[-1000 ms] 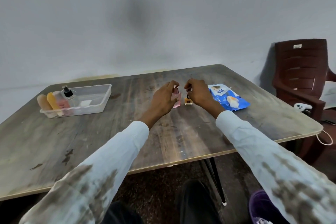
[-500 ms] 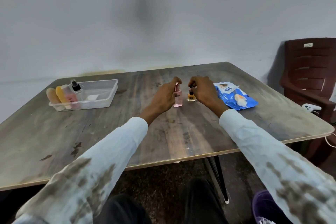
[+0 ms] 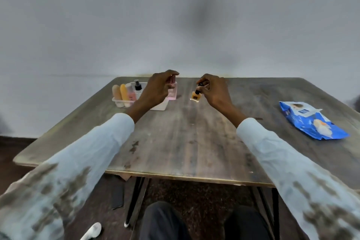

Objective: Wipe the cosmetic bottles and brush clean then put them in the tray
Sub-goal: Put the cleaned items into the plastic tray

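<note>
While the left hand [image 3: 155,89] grips a pink bottle [image 3: 172,91], the right hand [image 3: 214,91] pinches an amber one [image 3: 195,97] — black-capped.

2 pale blue long sleeves [image 3: 101,154], brown-grey blotches; dark trousers [image 3: 163,222].

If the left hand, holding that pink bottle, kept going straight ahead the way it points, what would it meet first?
Probably the clear tray. The left hand holds the pink bottle at or just over its right end, though depth is unclear. Beyond lie only table and wall.
</note>
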